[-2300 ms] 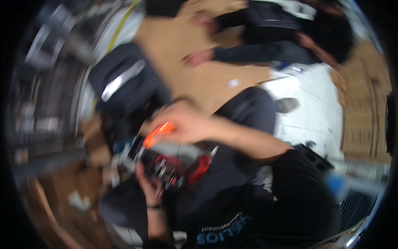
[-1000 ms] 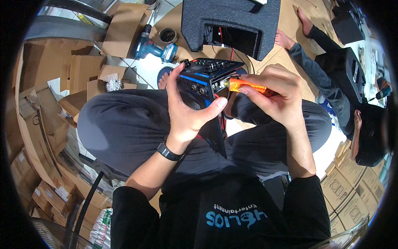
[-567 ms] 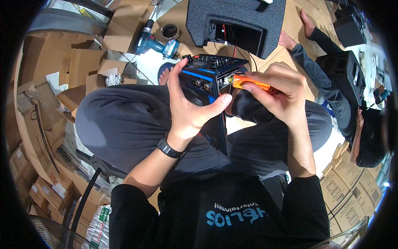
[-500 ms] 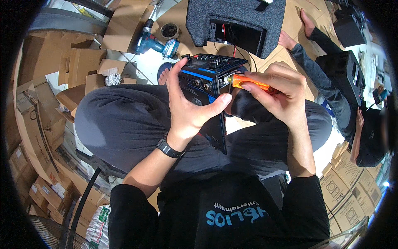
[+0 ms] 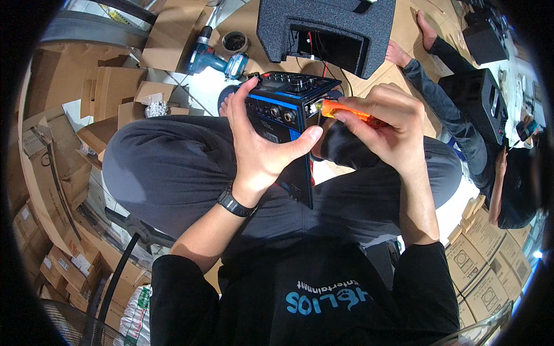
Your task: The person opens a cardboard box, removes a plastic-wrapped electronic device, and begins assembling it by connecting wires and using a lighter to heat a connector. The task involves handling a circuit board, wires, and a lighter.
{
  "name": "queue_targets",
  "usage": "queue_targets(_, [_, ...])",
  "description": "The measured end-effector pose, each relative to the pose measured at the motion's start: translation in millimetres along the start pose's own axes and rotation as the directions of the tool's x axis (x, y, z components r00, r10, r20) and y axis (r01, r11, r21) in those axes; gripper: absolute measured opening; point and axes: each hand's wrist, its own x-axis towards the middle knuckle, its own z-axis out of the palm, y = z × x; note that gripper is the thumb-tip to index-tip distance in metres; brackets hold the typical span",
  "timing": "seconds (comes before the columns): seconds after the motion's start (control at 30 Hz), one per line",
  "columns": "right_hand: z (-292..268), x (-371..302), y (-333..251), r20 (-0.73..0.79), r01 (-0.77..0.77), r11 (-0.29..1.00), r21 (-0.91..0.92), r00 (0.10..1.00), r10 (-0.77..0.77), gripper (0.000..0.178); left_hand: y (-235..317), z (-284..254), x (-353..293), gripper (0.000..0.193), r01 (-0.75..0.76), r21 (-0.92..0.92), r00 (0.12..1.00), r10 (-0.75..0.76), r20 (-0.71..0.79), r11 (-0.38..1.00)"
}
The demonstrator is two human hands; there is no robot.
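Note:
My left hand (image 5: 258, 151) grips a black audio control panel module (image 5: 297, 85) with blue edges, knobs on its top face and jacks along its side. The fingers wrap its far left edge while the thumb reaches across its near side. A small orange tube (image 5: 341, 109) of what looks like glue is pinched in my right hand (image 5: 393, 122). Its nozzle is right at the open right end of the module, by some white connectors; I cannot tell if it touches them. The module stands tilted over my crossed legs.
Beyond the module is a dark speaker cabinet (image 5: 274, 32) with a rectangular opening and loose wires. A cordless drill (image 5: 210, 60) and a round cup (image 5: 235, 42) lie to its left. Cardboard boxes (image 5: 118, 86) crowd the left side. Another person (image 5: 473, 127) sits at right beside a black speaker (image 5: 476, 98).
The module has shifted slightly left and tipped a little, with my left hand moving along. The orange tube stays at its right end, its tip a touch further left.

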Motion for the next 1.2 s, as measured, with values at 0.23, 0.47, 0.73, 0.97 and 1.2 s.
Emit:
queue_targets(0.23, [-0.3, -0.6, -0.9, 0.006, -0.006, 1.000, -0.001, 1.000, 0.006, 0.020, -1.1, 3.0, 0.9, 0.109, 0.008, -0.027, 0.999, -0.009, -0.032, 1.000])
queue_targets(0.47, [-0.1, -0.4, -1.0, 0.022, 0.013, 1.000, 0.012, 1.000, -0.014, 0.019, 0.1, 1.1, 0.2, 0.109, -0.023, -0.003, 1.000, 0.023, -0.006, 1.000])
queue_targets(0.73, [-4.4, -0.4, -2.1, 0.050, -0.044, 0.999, -0.010, 0.998, 0.045, 0.019, 2.6, -0.2, -0.7, 0.110, -0.042, 0.036, 0.999, 0.042, 0.003, 0.998])
queue_targets(0.97, [-4.5, -0.4, 1.8, 0.015, -0.034, 0.999, 0.007, 0.999, 0.034, 0.017, 2.3, -1.2, -1.5, 0.109, -0.027, 0.009, 1.000, 0.027, 0.003, 1.000])
queue_targets(1.2, [-7.0, -1.8, 2.6, -0.015, -0.041, 0.999, 0.009, 0.999, 0.041, 0.019, 1.3, -1.8, -2.0, 0.108, -0.032, -0.015, 0.999, 0.032, 0.000, 0.999])
